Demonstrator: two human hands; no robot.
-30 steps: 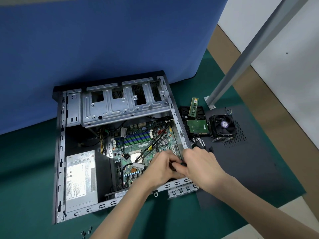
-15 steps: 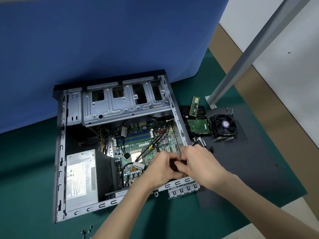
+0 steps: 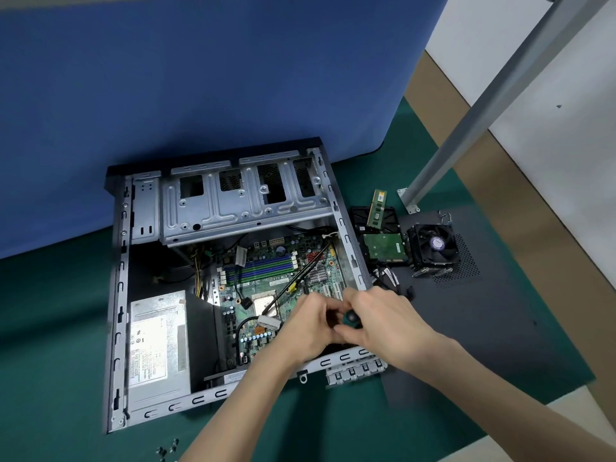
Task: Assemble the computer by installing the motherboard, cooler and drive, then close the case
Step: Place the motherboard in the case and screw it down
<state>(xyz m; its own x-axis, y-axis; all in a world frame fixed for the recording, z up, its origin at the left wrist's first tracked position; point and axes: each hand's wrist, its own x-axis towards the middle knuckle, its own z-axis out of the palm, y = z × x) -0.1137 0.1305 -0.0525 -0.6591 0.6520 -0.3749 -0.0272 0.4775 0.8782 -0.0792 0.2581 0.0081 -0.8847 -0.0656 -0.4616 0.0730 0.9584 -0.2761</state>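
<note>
The open computer case (image 3: pixel 120 295) lies flat on the green mat. The green motherboard (image 3: pixel 266 278) sits inside it, with black cables across it. Both hands meet over the board's near right corner. My right hand (image 3: pixel 383 321) grips a screwdriver by its dark green-black handle (image 3: pixel 350 317). My left hand (image 3: pixel 306 328) pinches the same tool lower down; its tip is hidden. The black cooler with its fan (image 3: pixel 433 248) and the drive (image 3: pixel 383 246), circuit side up, lie outside the case to the right.
A grey power supply (image 3: pixel 156 338) fills the case's near left. A metal drive cage (image 3: pixel 240 201) spans the far side. A RAM stick (image 3: pixel 378 208) lies by the drive. The dark side panel (image 3: pixel 483 328) lies at right. Loose screws (image 3: pixel 166 451) sit near the front edge. A grey post (image 3: pixel 466 128) slants at right.
The hands have stayed over the same corner of the board. The right hand's fingers have shifted on the handle, and the rounded top of the screwdriver now shows between the hands.
</note>
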